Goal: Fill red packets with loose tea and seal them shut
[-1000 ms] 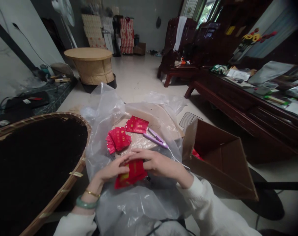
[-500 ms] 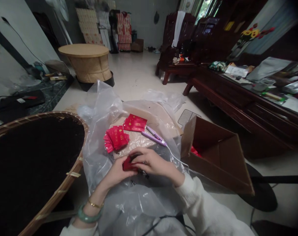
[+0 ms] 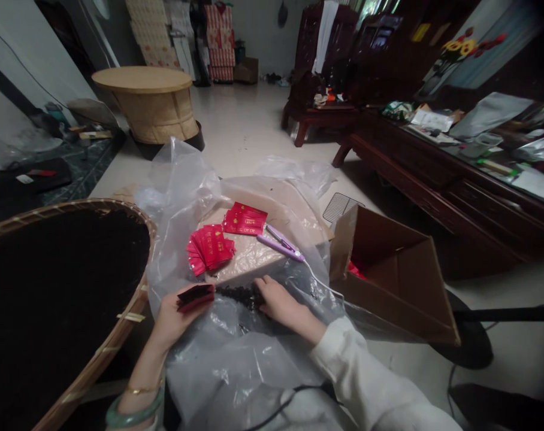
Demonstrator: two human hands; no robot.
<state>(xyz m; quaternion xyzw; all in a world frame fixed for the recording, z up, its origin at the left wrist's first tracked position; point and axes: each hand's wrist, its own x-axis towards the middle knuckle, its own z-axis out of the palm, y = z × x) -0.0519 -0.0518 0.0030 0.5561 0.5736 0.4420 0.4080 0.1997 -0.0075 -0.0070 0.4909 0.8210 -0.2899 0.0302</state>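
My left hand (image 3: 173, 320) holds a small red packet (image 3: 195, 296) with its mouth held open, low over the clear plastic sheet (image 3: 236, 365). My right hand (image 3: 276, 302) lies with curled fingers on a small heap of dark loose leaves (image 3: 238, 293) on the plastic, just right of the packet. Beyond my hands, a fanned stack of red packets (image 3: 209, 248) and a second flat stack (image 3: 245, 219) lie on a plastic-covered box (image 3: 254, 263). A purple sealing tool (image 3: 281, 242) lies beside them.
A large woven bamboo tray (image 3: 128, 329) full of dark leaves fills the left. An open cardboard box (image 3: 398, 281) stands at the right. A dark wooden table (image 3: 434, 173) with clutter runs along the right; a round bamboo tub (image 3: 155, 105) stands farther back.
My hands, which held the red packet together, have parted. The left hand moved left with the packet now opened, and the right hand dropped onto the loose leaves.
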